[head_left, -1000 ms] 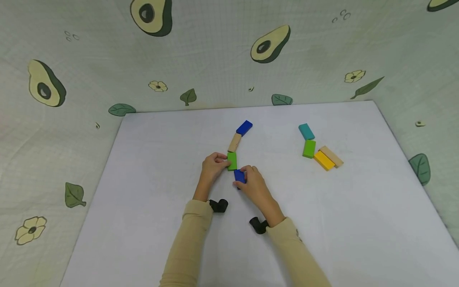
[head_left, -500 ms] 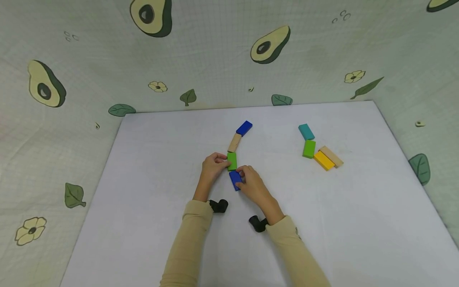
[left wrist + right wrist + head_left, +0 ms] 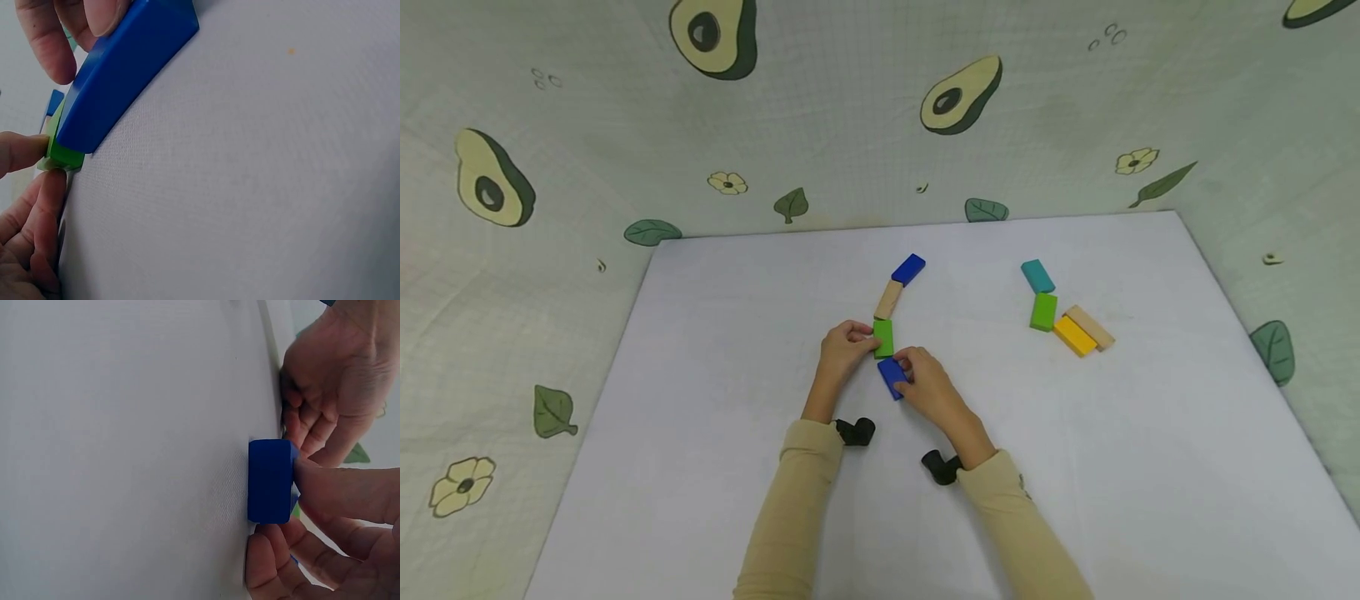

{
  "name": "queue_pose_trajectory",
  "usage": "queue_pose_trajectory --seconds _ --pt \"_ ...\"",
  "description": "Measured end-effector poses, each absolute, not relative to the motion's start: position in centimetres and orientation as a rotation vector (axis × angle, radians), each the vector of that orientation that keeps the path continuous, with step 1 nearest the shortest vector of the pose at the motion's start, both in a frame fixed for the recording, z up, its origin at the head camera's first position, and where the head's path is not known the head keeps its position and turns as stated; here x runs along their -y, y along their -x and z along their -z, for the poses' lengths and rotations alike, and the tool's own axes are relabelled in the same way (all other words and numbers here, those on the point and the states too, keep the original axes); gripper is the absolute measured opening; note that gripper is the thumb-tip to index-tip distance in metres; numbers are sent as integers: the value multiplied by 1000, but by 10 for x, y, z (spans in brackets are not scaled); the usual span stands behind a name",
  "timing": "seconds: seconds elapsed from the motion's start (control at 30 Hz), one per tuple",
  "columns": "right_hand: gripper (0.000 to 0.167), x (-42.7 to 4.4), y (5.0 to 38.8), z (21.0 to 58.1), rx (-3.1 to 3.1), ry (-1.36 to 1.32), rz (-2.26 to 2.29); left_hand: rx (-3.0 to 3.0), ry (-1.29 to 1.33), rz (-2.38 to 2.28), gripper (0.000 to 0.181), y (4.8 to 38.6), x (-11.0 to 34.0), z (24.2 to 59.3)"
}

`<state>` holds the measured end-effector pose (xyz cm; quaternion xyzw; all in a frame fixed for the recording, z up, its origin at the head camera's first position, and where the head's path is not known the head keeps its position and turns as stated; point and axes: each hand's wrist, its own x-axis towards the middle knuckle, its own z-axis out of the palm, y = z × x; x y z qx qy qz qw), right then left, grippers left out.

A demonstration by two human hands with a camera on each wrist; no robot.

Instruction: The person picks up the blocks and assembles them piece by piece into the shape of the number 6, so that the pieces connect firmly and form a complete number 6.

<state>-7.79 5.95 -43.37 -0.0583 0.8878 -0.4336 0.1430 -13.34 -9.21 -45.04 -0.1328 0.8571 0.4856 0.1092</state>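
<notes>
Near the middle of the white table in the head view, a green block [image 3: 883, 340] lies flat, with my left hand [image 3: 841, 352] at its left side. The thumb and index finger pinch this block, as the left wrist view confirms. Just below it lies a blue block [image 3: 891, 377], slanted, its upper end close to the green one. My right hand [image 3: 931, 385] pinches that blue block [image 3: 270, 481] from the right, thumb on the near side. Above the green block, a wooden block [image 3: 889, 299] and another blue block [image 3: 908, 269] continue the curved line.
On the right of the white table [image 3: 715, 333] lie a teal block [image 3: 1037, 276], a green block [image 3: 1043, 312], a yellow block [image 3: 1075, 336] and a plain wooden block [image 3: 1090, 327]. An avocado-patterned cloth [image 3: 850, 125] surrounds the table. Each wrist carries a black camera mount [image 3: 856, 432].
The right hand has shifted the near blue block slightly left and turned it, so its top now leans left. The left hand has stayed at the green block.
</notes>
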Motion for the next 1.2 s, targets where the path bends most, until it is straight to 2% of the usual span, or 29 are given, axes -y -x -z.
queue_pose_trajectory --seconds 0.27,0.47,0.67,0.87,1.2 --pt "34 -76 79 427 -2605 224 1254 -2514 382 -1425 28 133 93 449" --pt "33 -123 82 416 -2697 233 1233 -2527 284 -1449 35 123 100 452" --pt "35 -178 85 405 -2754 79 1127 -2500 201 -1448 42 101 99 449" --pt "39 -221 87 409 -2802 -76 1038 -2565 215 -1415 48 81 89 451" --pt "45 -261 85 423 -2829 -356 916 -2697 232 -1393 48 64 79 456"
